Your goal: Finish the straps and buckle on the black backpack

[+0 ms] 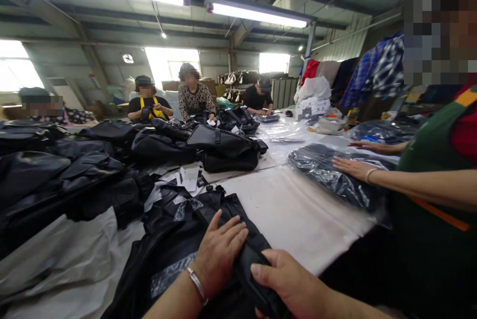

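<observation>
A black fabric bag (pixel 145 259) lies on the table's near edge in front of me, with clear plastic patches (pixel 173 274) on it. My left hand (pixel 219 252) rests on the bag with its fingers stretched out; a silver bracelet circles that wrist. At the bag's right side, my right hand (pixel 294 279) grips a padded black part, its thumb on top and the other fingers partly hidden underneath. White paper tags (pixel 190 180) are scattered just beyond the bag.
Black bags (pixel 223 150) are heaped to the left and ahead. Grey-white sheeting (pixel 63 259) lies at near left. On the right, a co-worker's hands press a plastic-wrapped black item (pixel 324 165) on the white table (pixel 283 214). Several people work across the table.
</observation>
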`<move>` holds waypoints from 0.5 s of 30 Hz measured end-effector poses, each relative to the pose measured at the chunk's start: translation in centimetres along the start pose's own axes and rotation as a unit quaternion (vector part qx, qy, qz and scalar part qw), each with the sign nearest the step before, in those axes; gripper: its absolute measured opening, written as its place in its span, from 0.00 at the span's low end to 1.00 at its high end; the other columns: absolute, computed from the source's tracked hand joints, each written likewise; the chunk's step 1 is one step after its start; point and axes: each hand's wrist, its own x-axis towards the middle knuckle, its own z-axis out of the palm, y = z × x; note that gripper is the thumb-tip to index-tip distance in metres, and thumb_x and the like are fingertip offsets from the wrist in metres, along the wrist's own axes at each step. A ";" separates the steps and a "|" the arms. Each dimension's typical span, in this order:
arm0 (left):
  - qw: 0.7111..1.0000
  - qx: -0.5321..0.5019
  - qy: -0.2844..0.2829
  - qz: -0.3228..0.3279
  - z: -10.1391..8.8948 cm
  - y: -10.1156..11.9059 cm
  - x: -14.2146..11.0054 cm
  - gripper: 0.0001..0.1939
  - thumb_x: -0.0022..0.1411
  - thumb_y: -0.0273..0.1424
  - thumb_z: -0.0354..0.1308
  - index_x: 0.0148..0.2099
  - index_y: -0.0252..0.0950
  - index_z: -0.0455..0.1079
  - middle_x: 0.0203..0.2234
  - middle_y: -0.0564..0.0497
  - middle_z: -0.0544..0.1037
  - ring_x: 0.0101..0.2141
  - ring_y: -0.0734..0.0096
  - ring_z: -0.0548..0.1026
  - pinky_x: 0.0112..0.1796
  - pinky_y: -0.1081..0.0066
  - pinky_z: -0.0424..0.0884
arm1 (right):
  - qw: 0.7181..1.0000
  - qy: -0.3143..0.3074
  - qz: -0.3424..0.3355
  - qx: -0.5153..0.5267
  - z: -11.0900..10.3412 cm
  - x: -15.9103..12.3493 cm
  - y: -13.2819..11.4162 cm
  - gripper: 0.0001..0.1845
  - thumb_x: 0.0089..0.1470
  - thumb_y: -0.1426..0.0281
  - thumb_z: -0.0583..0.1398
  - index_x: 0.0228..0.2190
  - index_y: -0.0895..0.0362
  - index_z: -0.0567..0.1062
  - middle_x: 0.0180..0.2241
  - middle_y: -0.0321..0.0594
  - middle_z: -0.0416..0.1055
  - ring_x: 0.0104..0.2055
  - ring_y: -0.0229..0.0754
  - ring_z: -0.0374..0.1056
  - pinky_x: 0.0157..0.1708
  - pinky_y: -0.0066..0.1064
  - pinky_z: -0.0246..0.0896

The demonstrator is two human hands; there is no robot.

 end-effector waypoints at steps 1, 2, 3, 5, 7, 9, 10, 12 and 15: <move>1.000 -0.003 -0.018 -0.010 0.2 -0.2 0.0 0.17 0.66 0.27 0.49 0.56 0.37 0.68 0.54 0.49 0.76 0.58 0.58 0.69 0.66 0.50 0.33 | 1.000 0.001 0.000 -0.003 -0.1 0.0 0.0 0.27 0.39 0.51 0.65 0.30 0.59 0.66 0.17 0.35 0.67 0.16 0.35 0.65 0.15 0.22 0.57; 0.999 -0.009 -0.037 -0.022 0.3 -0.3 0.0 0.18 0.65 0.26 0.49 0.56 0.37 0.68 0.54 0.49 0.76 0.58 0.57 0.69 0.66 0.45 0.37 | 1.000 0.003 0.001 -0.006 -0.2 0.0 0.1 0.27 0.38 0.51 0.66 0.30 0.60 0.66 0.16 0.35 0.67 0.16 0.35 0.65 0.15 0.22 0.57; 0.997 -0.016 -0.059 -0.037 0.2 -0.2 0.1 0.19 0.65 0.25 0.49 0.56 0.37 0.68 0.54 0.49 0.75 0.58 0.56 0.69 0.65 0.41 0.41 | 1.000 0.004 0.003 -0.008 -0.3 0.0 0.1 0.27 0.38 0.51 0.66 0.30 0.60 0.65 0.16 0.35 0.67 0.16 0.35 0.64 0.15 0.22 0.57; 0.992 -0.028 -0.105 -0.064 -0.3 0.2 0.3 0.22 0.62 0.24 0.50 0.58 0.39 0.67 0.56 0.50 0.73 0.59 0.54 0.67 0.63 0.37 0.48 | 1.000 0.005 0.007 -0.010 -0.7 -0.1 0.1 0.27 0.39 0.51 0.65 0.30 0.60 0.65 0.17 0.36 0.68 0.16 0.35 0.65 0.16 0.22 0.57; 0.987 -0.032 -0.140 -0.078 -1.7 0.7 0.3 0.30 0.59 0.23 0.53 0.63 0.43 0.60 0.61 0.52 0.68 0.62 0.55 0.63 0.62 0.38 0.54 | 1.000 -0.001 0.009 -0.017 -1.0 -0.5 -0.2 0.28 0.41 0.51 0.65 0.32 0.61 0.66 0.18 0.38 0.70 0.18 0.34 0.65 0.17 0.21 0.58; 0.985 -0.019 -0.147 -0.090 -3.6 0.7 -0.3 0.38 0.57 0.24 0.56 0.68 0.46 0.51 0.65 0.53 0.61 0.64 0.57 0.58 0.61 0.43 0.59 | 0.999 -0.006 0.026 -0.030 -1.3 -1.0 -1.0 0.29 0.42 0.51 0.64 0.35 0.61 0.67 0.21 0.40 0.72 0.18 0.33 0.65 0.17 0.20 0.58; 0.985 -0.005 -0.139 -0.101 -4.6 0.5 -1.1 0.39 0.58 0.26 0.57 0.69 0.48 0.49 0.66 0.54 0.59 0.65 0.58 0.57 0.61 0.46 0.61 | 0.998 -0.006 0.040 -0.040 -1.5 -1.2 -1.5 0.29 0.42 0.50 0.64 0.36 0.61 0.67 0.22 0.41 0.73 0.18 0.33 0.66 0.16 0.20 0.57; 0.984 0.030 -0.107 -0.137 -6.4 -0.7 -3.6 0.34 0.62 0.31 0.57 0.68 0.49 0.52 0.66 0.55 0.60 0.65 0.60 0.57 0.61 0.51 0.64 | 0.995 -0.005 0.067 -0.067 -2.1 -1.5 -2.4 0.30 0.42 0.50 0.64 0.38 0.60 0.66 0.25 0.42 0.74 0.18 0.35 0.67 0.14 0.20 0.56; 0.973 0.058 -0.055 -0.216 -8.1 -3.5 -9.6 0.24 0.64 0.41 0.55 0.62 0.46 0.64 0.61 0.51 0.67 0.60 0.60 0.67 0.57 0.58 0.69 | 0.987 -0.006 0.082 -0.141 -3.4 -1.3 -3.4 0.27 0.43 0.49 0.62 0.34 0.59 0.68 0.24 0.39 0.73 0.18 0.35 0.67 0.14 0.21 0.57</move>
